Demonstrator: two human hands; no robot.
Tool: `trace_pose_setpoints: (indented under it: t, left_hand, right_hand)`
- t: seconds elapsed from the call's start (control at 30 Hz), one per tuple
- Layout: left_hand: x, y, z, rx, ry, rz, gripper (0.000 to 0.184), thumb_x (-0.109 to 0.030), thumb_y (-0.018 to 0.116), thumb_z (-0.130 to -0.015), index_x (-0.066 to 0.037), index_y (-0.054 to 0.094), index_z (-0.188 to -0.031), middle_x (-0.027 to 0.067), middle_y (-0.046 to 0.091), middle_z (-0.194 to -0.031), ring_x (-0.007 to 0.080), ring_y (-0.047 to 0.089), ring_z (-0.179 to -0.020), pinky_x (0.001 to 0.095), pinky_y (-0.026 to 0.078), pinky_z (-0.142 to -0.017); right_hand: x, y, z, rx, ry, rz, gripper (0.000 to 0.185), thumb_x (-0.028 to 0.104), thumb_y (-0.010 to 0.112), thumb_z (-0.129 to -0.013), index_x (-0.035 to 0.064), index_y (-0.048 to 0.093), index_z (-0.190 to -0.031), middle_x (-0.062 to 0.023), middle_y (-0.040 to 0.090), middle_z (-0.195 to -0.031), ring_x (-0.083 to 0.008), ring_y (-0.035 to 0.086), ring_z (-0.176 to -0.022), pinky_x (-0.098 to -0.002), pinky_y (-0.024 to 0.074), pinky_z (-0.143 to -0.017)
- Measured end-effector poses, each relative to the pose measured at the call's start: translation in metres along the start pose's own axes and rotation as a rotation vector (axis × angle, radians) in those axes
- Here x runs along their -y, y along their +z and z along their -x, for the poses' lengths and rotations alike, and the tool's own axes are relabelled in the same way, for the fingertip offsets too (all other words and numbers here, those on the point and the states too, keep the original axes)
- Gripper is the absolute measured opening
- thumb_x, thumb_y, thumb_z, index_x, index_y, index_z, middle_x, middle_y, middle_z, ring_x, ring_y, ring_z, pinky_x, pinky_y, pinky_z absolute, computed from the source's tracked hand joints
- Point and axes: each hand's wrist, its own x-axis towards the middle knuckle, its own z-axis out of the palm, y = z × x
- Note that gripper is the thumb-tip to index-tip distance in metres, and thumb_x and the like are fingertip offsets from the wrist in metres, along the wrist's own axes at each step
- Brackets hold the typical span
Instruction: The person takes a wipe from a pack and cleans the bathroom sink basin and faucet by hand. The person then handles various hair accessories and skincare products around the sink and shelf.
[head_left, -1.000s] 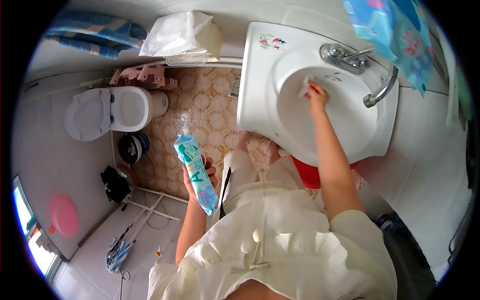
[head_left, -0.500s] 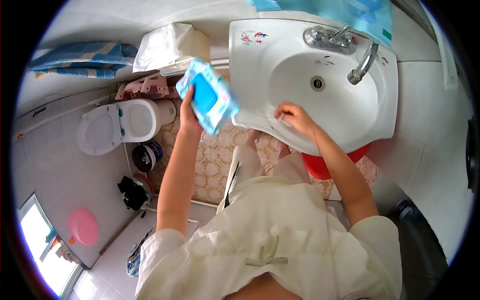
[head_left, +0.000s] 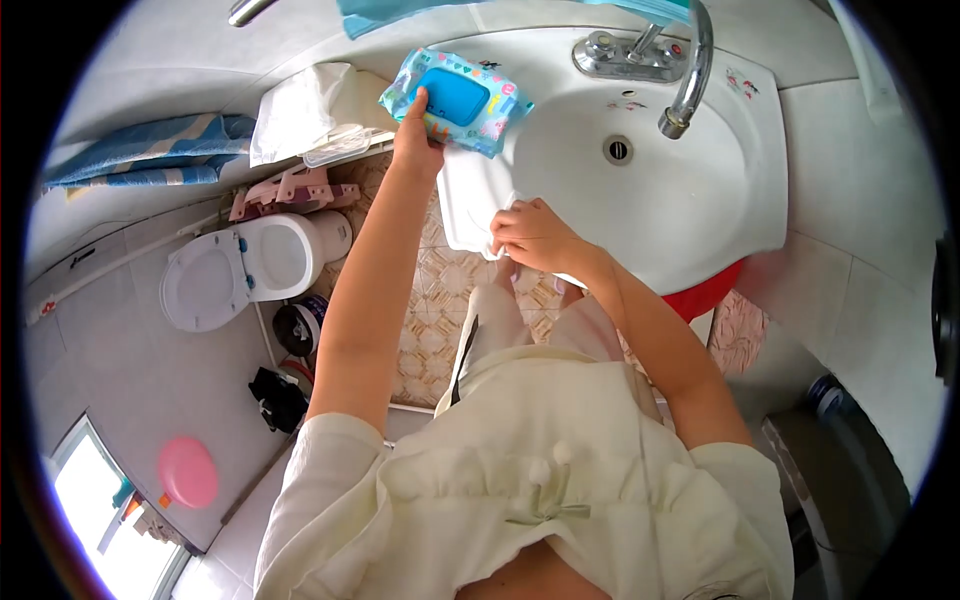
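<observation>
My left hand (head_left: 418, 140) grips a light-blue patterned pack of wet wipes (head_left: 490, 108) by its near left edge, thumb on top. Its blue plastic lid (head_left: 452, 96) is closed. The pack covers the back left corner of the white sink (head_left: 740, 215); whether it touches the sink I cannot tell. My right hand (head_left: 535, 235) is closed at the sink's front left edge, fingers curled down. A bit of white, which looks like a wipe (head_left: 497, 247), shows at its fingertips, mostly hidden against the white rim.
A chrome faucet (head_left: 688, 95) arches over the basin. Red plastic (head_left: 705, 290) shows beneath the sink's front right. To the left are a toilet (head_left: 278, 257) with its lid raised, a pink plastic item (head_left: 290, 193), a white plastic bag (head_left: 305, 112) and a blue towel (head_left: 150, 150).
The pack has moved up and right, over the sink's left corner, and turned flatter. My right hand has moved left and now rests lower at the sink's edge. The view has shifted slightly.
</observation>
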Motion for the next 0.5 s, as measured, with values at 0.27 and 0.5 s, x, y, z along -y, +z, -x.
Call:
trace_pose_setpoints:
  t: [0.27, 0.5]
  left_hand:
    - [0.000, -0.006, 0.006, -0.190, 0.099, -0.185, 0.047, -0.030, 0.077, -0.076, -0.005, 0.055, -0.109, 0.0091, 0.059, -0.100, 0.0206, 0.056, -0.081, 0.0371, 0.047, -0.068]
    - [0.001, -0.024, 0.018, -0.271, 0.103, -0.466, 0.045, -0.033, 0.075, -0.076, 0.000, 0.058, -0.103, 0.0060, 0.057, -0.086, 0.0159, 0.054, -0.073, 0.0295, 0.045, -0.062]
  right_hand:
    - [-0.011, -0.014, 0.059, 0.058, -0.096, 0.026, 0.005, 0.008, 0.060, -0.072, 0.0107, 0.061, -0.068, 0.0030, 0.054, -0.082, -0.0176, 0.051, -0.084, -0.0348, 0.0404, -0.076]
    - [-0.016, -0.042, 0.114, 0.126, -0.081, 0.122, 0.005, 0.004, 0.058, -0.069, 0.0058, 0.059, -0.064, -0.0039, 0.051, -0.077, -0.0223, 0.051, -0.077, -0.0351, 0.0423, -0.071]
